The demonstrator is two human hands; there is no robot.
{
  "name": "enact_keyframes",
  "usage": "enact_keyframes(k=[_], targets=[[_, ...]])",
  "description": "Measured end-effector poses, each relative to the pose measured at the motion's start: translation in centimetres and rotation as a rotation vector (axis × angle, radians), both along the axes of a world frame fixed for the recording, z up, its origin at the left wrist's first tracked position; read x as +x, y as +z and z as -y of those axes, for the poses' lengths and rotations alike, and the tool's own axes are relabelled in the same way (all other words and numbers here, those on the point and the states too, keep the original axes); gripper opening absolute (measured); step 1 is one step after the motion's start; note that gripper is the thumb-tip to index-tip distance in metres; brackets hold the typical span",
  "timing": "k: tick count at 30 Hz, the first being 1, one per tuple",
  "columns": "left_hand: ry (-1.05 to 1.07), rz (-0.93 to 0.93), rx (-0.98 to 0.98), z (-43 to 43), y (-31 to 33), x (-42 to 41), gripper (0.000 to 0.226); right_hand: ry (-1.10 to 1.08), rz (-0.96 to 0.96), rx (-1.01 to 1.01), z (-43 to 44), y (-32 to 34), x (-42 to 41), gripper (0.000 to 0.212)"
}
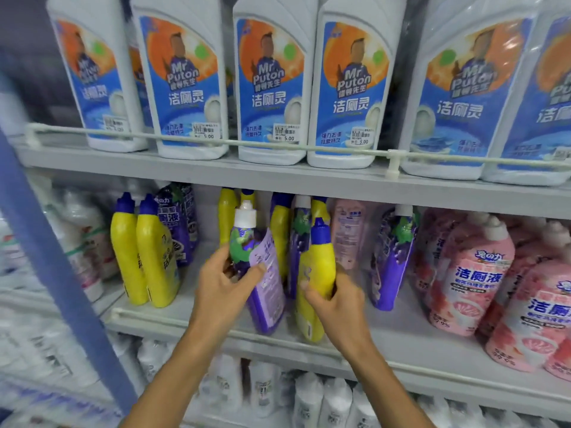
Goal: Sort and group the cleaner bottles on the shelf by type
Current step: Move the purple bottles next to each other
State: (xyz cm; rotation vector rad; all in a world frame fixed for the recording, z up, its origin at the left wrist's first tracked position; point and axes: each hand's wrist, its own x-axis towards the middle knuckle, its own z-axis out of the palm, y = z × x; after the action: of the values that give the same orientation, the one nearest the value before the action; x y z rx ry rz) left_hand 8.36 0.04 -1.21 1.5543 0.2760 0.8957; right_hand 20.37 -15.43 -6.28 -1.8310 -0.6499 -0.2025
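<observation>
Mid-sort, the left hand [223, 284] grips a purple bottle [259, 273], the right hand [335, 299] a yellow bottle [318, 279], each likely needing its matching group.

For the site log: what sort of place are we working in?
Probably a shop's cleaning-products aisle: price stickers on the white bottles, guard rails along the shelves, rows of identical pink bottles.
</observation>
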Motion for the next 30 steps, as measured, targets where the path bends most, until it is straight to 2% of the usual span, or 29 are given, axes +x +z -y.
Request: enact_keyframes(k=[5,11,14,18,20,22,25,27,28,30], targets=[[0.154,0.040,0.085,-6.0,0.8,-5.7,0.033,0.143,-0.028,-0.007,-10.7,-0.9,-0.9,0.043],[0.294,0.040,0.104,-10.3,0.9,-9.0,0.034,0.278,-0.175,0.005,-22.5,-1.1,-1.9,0.066],[0.286,0.045,0.074,-11.1,0.8,-9.5,0.034,0.322,-0.217,-0.032,-25.9,-0.6,-2.2,0.058],[0.261,0.035,0.066,-11.4,0.9,-9.2,0.035,0.361,-0.242,-0.091,-27.2,0.2,-2.3,0.057],[0.214,0.043,0.056,-11.0,1.0,-8.6,0.035,0.376,-0.236,0.000,-25.2,0.9,-2.2,0.048],[0.167,0.043,0.043,-10.4,0.9,-7.6,0.035,0.281,-0.188,0.240,-21.4,1.5,-2.3,0.039],[0.101,0.031,0.026,-9.3,0.6,-5.4,0.034,-0.112,0.068,0.514,-14.0,1.8,-1.7,0.041],[0.065,-0.004,0.018,-8.3,0.3,-3.3,0.034,-0.313,0.208,0.460,-10.8,1.5,0.3,0.052],[0.053,-0.028,0.006,-7.8,0.0,-2.1,0.033,-0.345,0.193,0.379,-10.0,1.4,1.4,0.060],[0.031,-0.083,0.011,-6.8,-0.7,0.3,0.031,-0.333,0.048,0.203,-10.0,0.8,3.0,0.070]])
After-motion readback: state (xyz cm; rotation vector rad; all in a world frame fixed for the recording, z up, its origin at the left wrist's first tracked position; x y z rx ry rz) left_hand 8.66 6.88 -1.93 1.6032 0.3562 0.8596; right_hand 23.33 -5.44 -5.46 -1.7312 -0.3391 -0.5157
